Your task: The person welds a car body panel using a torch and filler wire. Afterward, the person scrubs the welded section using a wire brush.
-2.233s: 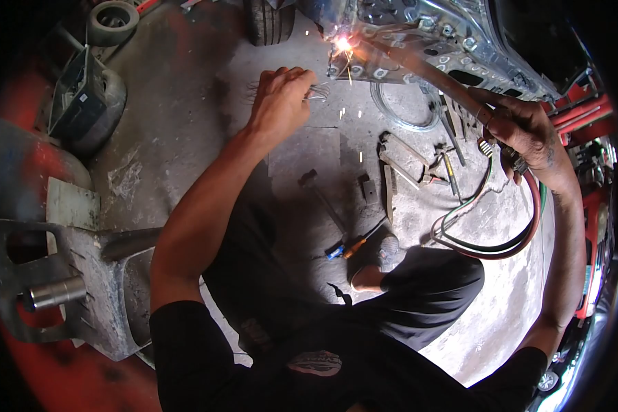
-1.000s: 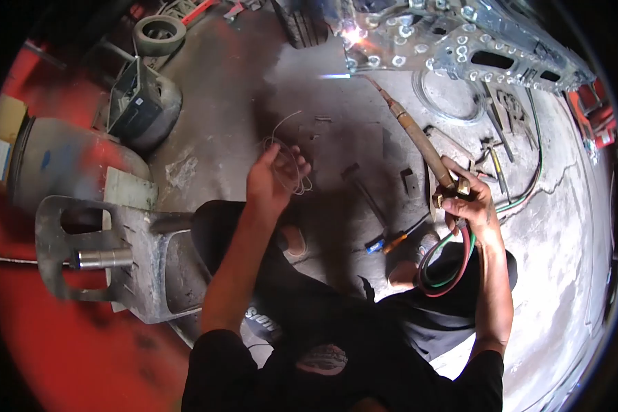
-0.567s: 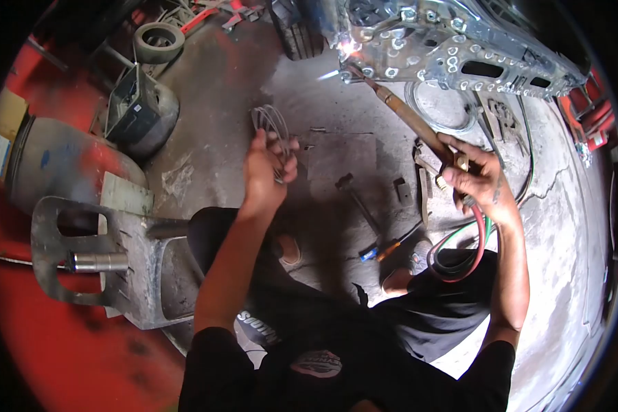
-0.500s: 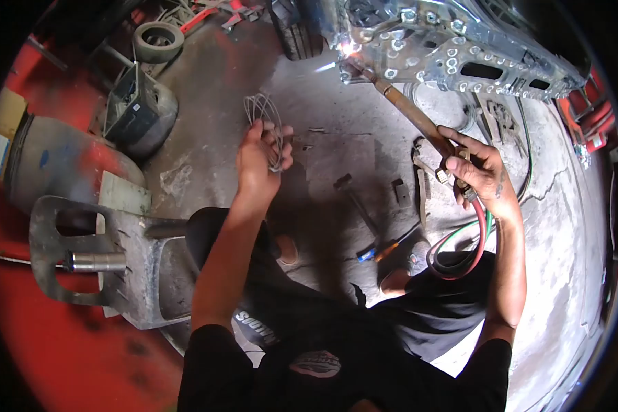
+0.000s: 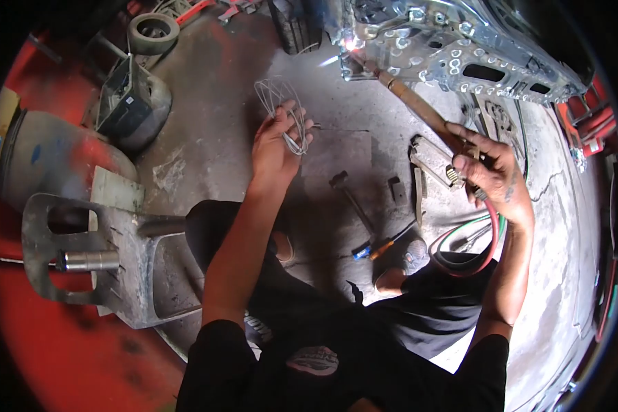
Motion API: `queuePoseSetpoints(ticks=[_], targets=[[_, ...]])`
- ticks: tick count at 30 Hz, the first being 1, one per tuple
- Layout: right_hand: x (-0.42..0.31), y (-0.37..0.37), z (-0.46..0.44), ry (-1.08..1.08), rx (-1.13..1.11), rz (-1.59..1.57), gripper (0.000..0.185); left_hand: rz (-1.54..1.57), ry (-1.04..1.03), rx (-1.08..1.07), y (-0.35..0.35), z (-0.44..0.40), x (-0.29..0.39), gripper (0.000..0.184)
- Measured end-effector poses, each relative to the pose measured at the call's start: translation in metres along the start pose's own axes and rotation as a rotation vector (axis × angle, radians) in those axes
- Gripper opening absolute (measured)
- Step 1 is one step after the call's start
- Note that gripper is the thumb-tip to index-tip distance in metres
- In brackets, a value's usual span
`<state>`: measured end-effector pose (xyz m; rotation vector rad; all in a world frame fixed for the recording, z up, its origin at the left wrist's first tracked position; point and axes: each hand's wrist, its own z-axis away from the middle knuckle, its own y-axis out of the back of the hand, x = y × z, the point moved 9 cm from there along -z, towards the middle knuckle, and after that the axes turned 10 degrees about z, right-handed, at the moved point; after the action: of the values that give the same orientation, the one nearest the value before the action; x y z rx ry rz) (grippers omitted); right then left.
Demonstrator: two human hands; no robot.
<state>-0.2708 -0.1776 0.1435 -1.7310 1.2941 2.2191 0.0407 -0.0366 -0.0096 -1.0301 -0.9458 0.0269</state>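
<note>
My left hand (image 5: 279, 141) holds a loose coil of thin wire (image 5: 275, 93) between thumb and fingers, over the concrete floor. In my right hand (image 5: 491, 168) is a gas torch (image 5: 419, 106), gripped near its valves, with red and green hoses (image 5: 493, 233) hanging below. The torch tip points at the lower left corner of a grey metal car panel (image 5: 432, 58), where a spot glows bright and a bluish flame streaks leftward. Round weld marks and slots dot the panel.
A hammer (image 5: 353, 202), a blue-handled tool (image 5: 362, 252) and an orange screwdriver (image 5: 384, 248) lie between my feet. At the left stand a grey plastic chair (image 5: 141, 275), a black bin (image 5: 125, 103) and a tyre (image 5: 153, 33). Clamps (image 5: 419, 182) lie on the right.
My left hand has moved from beside the panel back toward me, then slightly up again with the wire coil. The torch came away from the glowing spot and returned close to it.
</note>
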Motion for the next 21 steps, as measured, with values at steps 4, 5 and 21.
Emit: queuePoseSetpoints(ticks=[4, 5, 21], targets=[[-0.003, 0.003, -0.001, 0.014, 0.048, -0.088, 0.054, 0.113, 0.072, 0.029, 0.013, -0.002, -0.028, 0.039], [0.003, -0.001, 0.000, 0.017, 0.058, -0.106, 0.054, 0.157, 0.114, 0.013, 0.019, -0.005, -0.038, 0.039], [0.017, 0.001, 0.001, 0.019, 0.164, -0.085, 0.055, 0.011, 0.059, -0.036, -0.015, -0.020, -0.046, 0.045]])
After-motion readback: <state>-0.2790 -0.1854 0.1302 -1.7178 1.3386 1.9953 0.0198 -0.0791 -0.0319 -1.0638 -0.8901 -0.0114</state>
